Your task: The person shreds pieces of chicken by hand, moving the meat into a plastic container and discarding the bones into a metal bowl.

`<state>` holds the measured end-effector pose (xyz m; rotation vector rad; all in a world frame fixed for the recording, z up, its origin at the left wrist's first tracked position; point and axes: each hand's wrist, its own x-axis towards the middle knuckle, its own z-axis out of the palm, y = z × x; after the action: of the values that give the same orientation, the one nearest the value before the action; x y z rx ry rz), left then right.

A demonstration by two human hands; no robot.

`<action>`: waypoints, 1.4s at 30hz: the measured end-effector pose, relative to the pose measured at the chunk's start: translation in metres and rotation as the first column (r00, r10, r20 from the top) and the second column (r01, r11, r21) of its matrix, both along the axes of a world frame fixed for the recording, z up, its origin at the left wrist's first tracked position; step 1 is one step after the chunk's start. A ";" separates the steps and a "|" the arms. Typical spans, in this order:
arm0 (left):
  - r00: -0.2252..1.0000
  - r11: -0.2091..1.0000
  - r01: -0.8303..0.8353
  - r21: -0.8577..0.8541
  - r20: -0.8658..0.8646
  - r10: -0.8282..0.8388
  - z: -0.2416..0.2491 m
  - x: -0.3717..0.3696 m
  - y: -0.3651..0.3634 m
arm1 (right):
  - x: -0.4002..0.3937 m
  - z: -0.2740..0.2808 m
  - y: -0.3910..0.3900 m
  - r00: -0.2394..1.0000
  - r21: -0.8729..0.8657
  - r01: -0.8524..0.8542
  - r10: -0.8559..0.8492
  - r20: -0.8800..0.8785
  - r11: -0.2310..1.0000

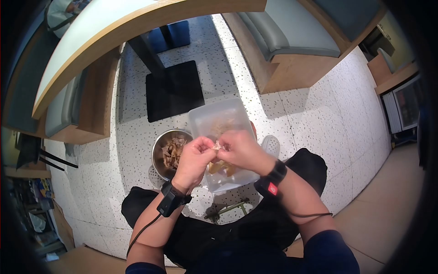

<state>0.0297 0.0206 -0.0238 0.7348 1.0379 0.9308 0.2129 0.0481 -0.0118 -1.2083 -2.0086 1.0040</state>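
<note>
My left hand [195,157] and my right hand [241,147] meet over a translucent plastic tub [199,119]. Their fingertips pinch a small pale piece of meat [217,145] between them. Inside the tub, pale shreds [223,124] lie toward the far end, and larger yellowish pieces [221,168], perhaps poultry, lie at the near end beneath my hands. To the left of the tub, a round metal bowl [156,160] holds brownish scraps [172,151], possibly skin and bones. My left wrist partly covers the bowl.
A wood-edged table [150,17] rises ahead on a dark post with a black base plate [175,91]. Padded benches [299,68] flank it. A green-legged stool frame [230,211] shows between my knees. Shelves with goods [41,201] stand at left; a person sits at upper left.
</note>
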 end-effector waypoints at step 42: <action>0.985 0.989 0.009 0.146 -0.170 0.017 -0.001 0.009 0.001 | 0.002 0.004 0.004 0.758 -0.659 -0.087 -0.380 -0.530 0.747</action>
<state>0.0385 0.0216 -0.0248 0.9483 1.1290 0.9676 0.2153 0.0518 -0.0081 -1.1017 -0.9940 1.8282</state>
